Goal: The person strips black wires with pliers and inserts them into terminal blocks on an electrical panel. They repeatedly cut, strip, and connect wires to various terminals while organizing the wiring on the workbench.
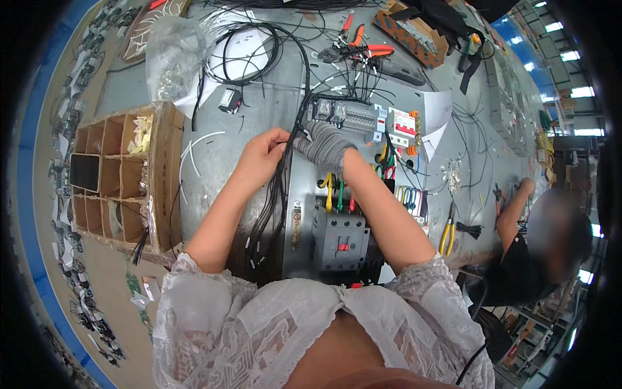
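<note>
My left hand [262, 154] is bare and pinches a bundle of black wires [275, 188] that runs down over a grey metal mounting panel [299, 188]. In a grey knit glove, my right hand [324, 146] grips the same bundle just to the right, below a row of circuit breakers [359, 117] mounted on the panel. The wires loop up from the hands toward a black coil [256, 48] at the back. A grey contactor [340, 236] sits low on the panel, with yellow, green and red wires [334, 191] above it.
A cardboard box with compartments [120, 178] stands at the left. Red-handled cutters [363, 45] and loose wires lie at the back. Yellow-handled pliers [447, 233] lie at the right, where another person [538, 246] works with a tool. A plastic bag [172, 55] is back left.
</note>
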Motion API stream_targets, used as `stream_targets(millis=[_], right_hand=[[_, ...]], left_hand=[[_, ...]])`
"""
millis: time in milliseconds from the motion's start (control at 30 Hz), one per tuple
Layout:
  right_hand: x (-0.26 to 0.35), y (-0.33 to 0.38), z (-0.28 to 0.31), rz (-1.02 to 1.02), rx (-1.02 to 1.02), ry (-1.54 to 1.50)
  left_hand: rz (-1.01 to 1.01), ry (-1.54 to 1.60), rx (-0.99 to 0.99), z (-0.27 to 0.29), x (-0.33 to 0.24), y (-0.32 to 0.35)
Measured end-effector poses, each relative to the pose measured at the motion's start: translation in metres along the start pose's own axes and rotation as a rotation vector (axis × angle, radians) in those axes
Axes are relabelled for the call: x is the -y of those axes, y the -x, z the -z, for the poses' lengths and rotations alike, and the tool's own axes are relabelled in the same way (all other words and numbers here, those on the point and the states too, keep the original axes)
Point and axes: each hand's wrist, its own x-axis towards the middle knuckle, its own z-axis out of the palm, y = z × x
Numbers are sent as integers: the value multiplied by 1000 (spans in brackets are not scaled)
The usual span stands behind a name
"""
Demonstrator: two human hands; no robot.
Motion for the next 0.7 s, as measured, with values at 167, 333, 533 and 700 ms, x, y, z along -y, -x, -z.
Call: stream_targets(millis=[167, 333, 533, 700], right_hand=[[-11, -8, -1, 30, 67, -10], [-6, -7, -1, 1, 130, -104], [5, -8, 7, -231, 277, -522], [0, -4, 7, -132, 274, -588]], left_hand=[[-316, -962, -256, -12, -37, 9], [-297, -1149, -223, -10, -58, 18], [-137, -813, 24, -36, -84, 70], [-99, -892, 179, -58, -100, 138]])
